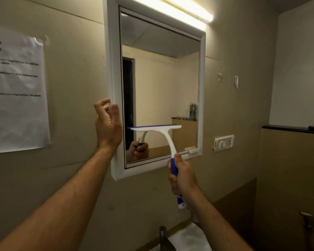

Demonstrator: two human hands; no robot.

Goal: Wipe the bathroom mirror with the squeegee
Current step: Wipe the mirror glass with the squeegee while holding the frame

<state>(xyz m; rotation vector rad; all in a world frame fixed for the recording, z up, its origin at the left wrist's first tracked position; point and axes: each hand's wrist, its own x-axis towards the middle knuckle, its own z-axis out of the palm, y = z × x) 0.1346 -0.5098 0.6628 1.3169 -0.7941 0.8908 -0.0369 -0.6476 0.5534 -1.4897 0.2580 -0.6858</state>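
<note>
A white-framed bathroom mirror (pixel 161 84) hangs on the beige wall. My right hand (pixel 182 175) is closed around the blue handle of a white and blue squeegee (pixel 166 134). Its blade lies level against the lower part of the glass. My left hand (pixel 108 124) is raised at the mirror's left frame edge, fingers loosely curled and apart, holding nothing. The glass reflects the squeegee and my right hand.
A tube light (pixel 181 9) glows above the mirror. A printed paper sheet (pixel 16 93) is stuck to the wall on the left. A switch plate (pixel 224 142) sits right of the mirror. A tap (pixel 164 236) and a white basin (pixel 190 238) lie below. A dark ledge (pixel 292 128) runs at the right.
</note>
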